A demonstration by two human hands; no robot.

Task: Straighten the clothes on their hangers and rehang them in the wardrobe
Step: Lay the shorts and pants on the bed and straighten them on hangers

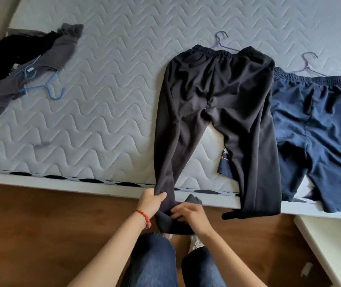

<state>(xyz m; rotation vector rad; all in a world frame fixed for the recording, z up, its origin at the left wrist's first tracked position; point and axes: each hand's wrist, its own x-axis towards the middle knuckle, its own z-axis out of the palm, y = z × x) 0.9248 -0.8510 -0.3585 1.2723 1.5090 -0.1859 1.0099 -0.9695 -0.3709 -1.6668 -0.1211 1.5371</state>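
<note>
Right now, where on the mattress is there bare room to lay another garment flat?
Bare mattress lies between the grey clothes pile and black trousers, and along the far edge. The right is crowded: trousers overlap navy shorts.

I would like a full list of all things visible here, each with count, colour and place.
mattress: one, pale grey quilted, across the top.
black trousers: one, laid flat at centre, legs over the edge.
navy shorts: one, right of the trousers.
purple hangers: two, at both waistbands.
grey garment: one, crumpled, far left.
blue hanger: one, on it.
black clothes: heap, far left.
wooden floor: brown, below.
left hand, right hand: both grip one trouser leg.
</note>
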